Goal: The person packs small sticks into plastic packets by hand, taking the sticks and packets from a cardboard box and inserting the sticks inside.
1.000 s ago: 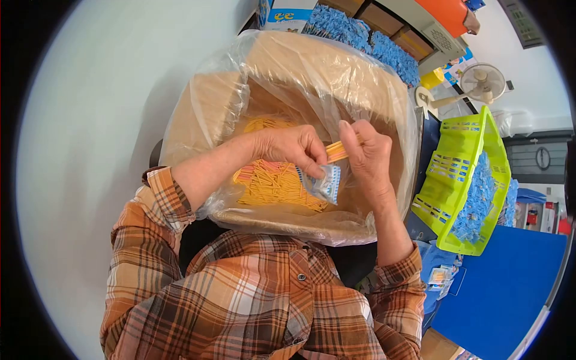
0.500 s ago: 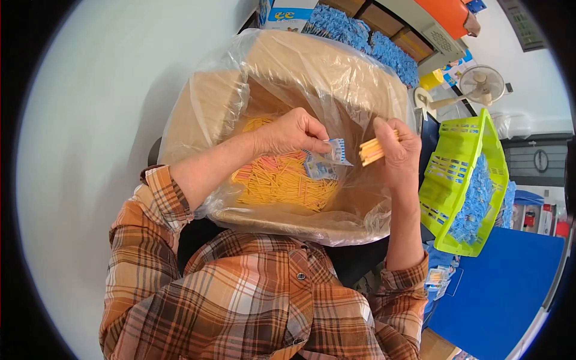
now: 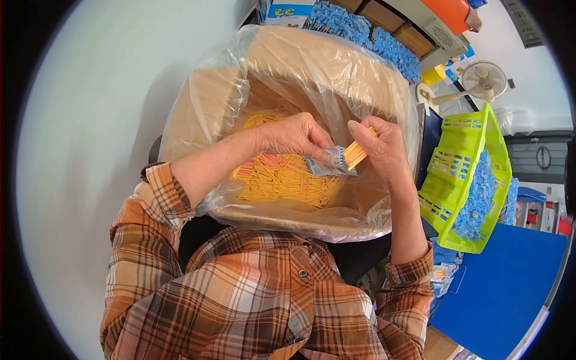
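Note:
My left hand pinches a small clear packet with blue-striped edges between thumb and fingers. Closed round a bundle of thin yellow and pinkish sticks is my right hand, just right of the packet. The lower ends of the bundle meet the packet's edge; whether they are inside its mouth I cannot tell. Beneath both hands, a large cardboard box lined with clear plastic holds a heap of yellow and pink sticks.
A green basket with blue packets stands to the right, above a blue surface. Behind the box are piles of blue packets and a white fan. A pale wall runs along the left.
My right hand first moved right, away from the packet, with the sticks, then came back left to it. My left hand and the packet shifted slightly.

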{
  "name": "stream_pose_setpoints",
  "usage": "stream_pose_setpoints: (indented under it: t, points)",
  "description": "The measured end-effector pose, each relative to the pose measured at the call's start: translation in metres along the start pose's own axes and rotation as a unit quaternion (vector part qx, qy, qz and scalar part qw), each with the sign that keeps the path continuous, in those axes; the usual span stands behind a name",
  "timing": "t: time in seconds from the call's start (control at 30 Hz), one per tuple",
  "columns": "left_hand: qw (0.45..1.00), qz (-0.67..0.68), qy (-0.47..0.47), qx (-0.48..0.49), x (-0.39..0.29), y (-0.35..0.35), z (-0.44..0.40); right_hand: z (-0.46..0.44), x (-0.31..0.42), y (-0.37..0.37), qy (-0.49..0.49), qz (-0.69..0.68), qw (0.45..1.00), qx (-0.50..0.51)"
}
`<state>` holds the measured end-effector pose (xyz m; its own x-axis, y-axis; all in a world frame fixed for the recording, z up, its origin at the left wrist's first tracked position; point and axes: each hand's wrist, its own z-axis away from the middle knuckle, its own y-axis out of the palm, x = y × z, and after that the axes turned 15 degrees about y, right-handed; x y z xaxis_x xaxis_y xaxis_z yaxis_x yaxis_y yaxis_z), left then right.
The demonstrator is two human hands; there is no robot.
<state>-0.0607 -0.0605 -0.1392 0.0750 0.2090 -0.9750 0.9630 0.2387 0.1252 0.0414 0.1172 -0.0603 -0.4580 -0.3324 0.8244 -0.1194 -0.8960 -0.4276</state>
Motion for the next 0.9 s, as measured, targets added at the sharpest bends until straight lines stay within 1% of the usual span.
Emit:
stream_pose_setpoints:
  t: [0.03,0.13,0.23,0.33,0.43,0.63,0.73,0.83,0.9]
  points:
    - [1.0,-0.001,-0.008,-0.006,0.0,0.0,0.0,-0.002,-0.002,0.001,-0.025,0.009,1.0,-0.006]
    - [1.0,-0.012,-0.021,-0.012,0.0,0.0,0.0,-0.004,-0.001,0.004,-0.084,0.068,0.992,-0.069]
    - [1.0,-0.013,-0.026,-0.012,0.0,0.0,0.0,-0.007,0.003,0.001,-0.133,0.108,0.983,-0.062]
    - [1.0,-0.021,-0.022,-0.004,0.002,-0.001,0.0,-0.013,0.004,-0.002,-0.164,0.194,0.965,-0.069]
    - [0.999,-0.019,-0.028,0.005,-0.001,-0.001,0.0,-0.01,0.012,0.002,-0.208,0.25,0.941,-0.094]
    - [0.999,-0.038,-0.02,0.018,0.0,-0.001,0.0,-0.01,0.023,0.003,-0.267,0.311,0.905,-0.112]
    - [0.999,-0.051,-0.011,0.007,-0.003,-0.001,0.0,-0.011,0.026,0.004,-0.279,0.306,0.902,-0.121]
    - [0.999,-0.041,0.019,-0.013,-0.001,-0.002,0.0,-0.011,0.022,0.007,-0.322,0.311,0.878,-0.168]
    - [0.999,-0.02,0.011,-0.029,-0.007,-0.001,0.001,-0.01,0.02,0.008,-0.336,0.289,0.877,-0.185]
